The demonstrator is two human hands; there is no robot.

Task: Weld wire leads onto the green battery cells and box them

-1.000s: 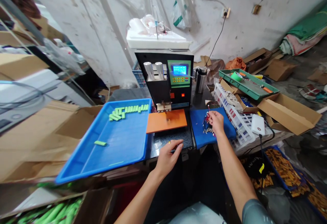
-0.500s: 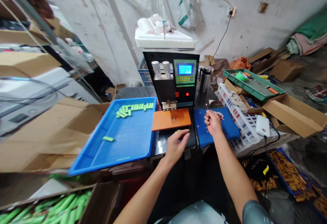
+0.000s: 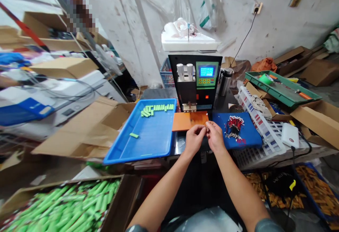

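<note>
In the head view, two bare hands meet over the near right corner of one orange board (image 3: 182, 122), in front of one black machine (image 3: 185, 92) with two silver cylinders (image 3: 190, 71) and one lit screen (image 3: 207, 71). One blue tray (image 3: 150, 147) stands left of the board; one green piece (image 3: 134, 135) lies alone in it, while the others sit in a row and a small cluster at the far end, too small to count surely. Right of the board, one bundle of wire leads (image 3: 234, 128) lies on one blue cloth (image 3: 250, 133), its strands too tangled to number. The screen's characters are too small to read, and one carton (image 3: 124, 196) of green tubes (image 3: 66, 207) is cut off at the lower left. The right hand (image 3: 215, 136) pinches one thin red lead (image 3: 207, 118) between thumb and forefinger, its white tip upward and its lower part hidden by the fingers. The left hand (image 3: 194, 138) brings its curled fingertips against the same spot; whether they clamp the lead, I cannot tell.
</note>
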